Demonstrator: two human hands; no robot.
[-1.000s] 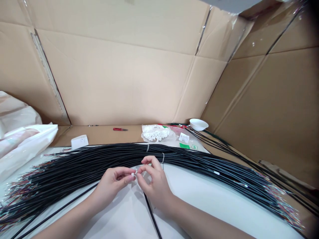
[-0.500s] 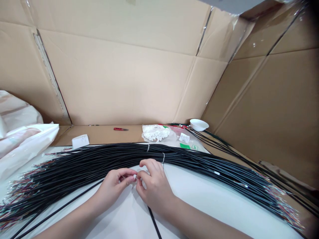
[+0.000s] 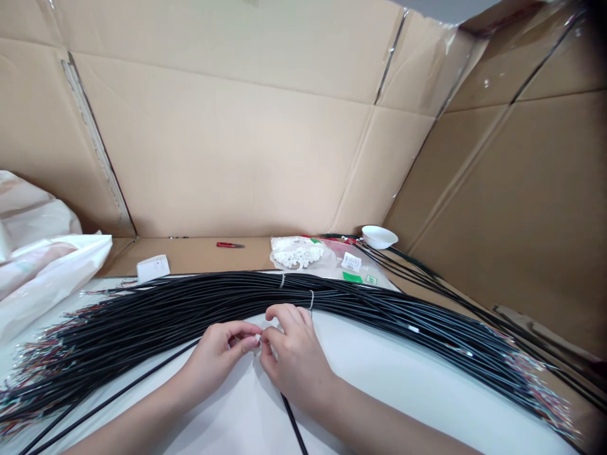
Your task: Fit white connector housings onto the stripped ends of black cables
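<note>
Between the fingertips of my left hand [image 3: 220,349] is a small white plastic connector [image 3: 257,339], pinched by thumb and forefinger. My right hand [image 3: 298,357] is closed at the connector's right side, its thumb and forefinger pressed together. From under that hand a black cable [image 3: 293,422] runs down toward me; the end of it is hidden in my fingers. Just beyond both hands lies a thick bundle of black cables [image 3: 190,306], with thin coloured wires bared at its ends and pale ties around its middle.
Behind the bundle lie a bag of small white connectors [image 3: 298,254], red-handled snips [image 3: 230,244] and a labelled bag [image 3: 351,262]. A white bowl [image 3: 379,237] stands at the back right. White plastic sheeting [image 3: 52,272] is heaped at left. Cardboard walls [image 3: 227,145] enclose the table.
Both hands stay nearly in place at the connector. My fingertips have shifted very slightly, and the view has moved a little.
</note>
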